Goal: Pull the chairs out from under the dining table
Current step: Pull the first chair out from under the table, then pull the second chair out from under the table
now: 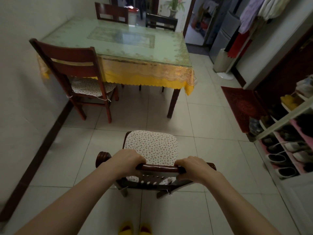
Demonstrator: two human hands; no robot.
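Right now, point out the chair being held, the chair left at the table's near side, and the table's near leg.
Held chair (151, 146): head view, seat cushion.
Near-side chair (71, 55): head view, top backrest slat.
Table leg (173, 103): head view, mid-leg.

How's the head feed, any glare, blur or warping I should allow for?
Head view: dim overall, darkest at the corners; window glare on the glass tabletop washes out its pattern; wide-angle bending curves the wall and shoe rack at the edges; slight motion blur along the left wall. Both hands, left hand and right hand, and the held chair read sharp.
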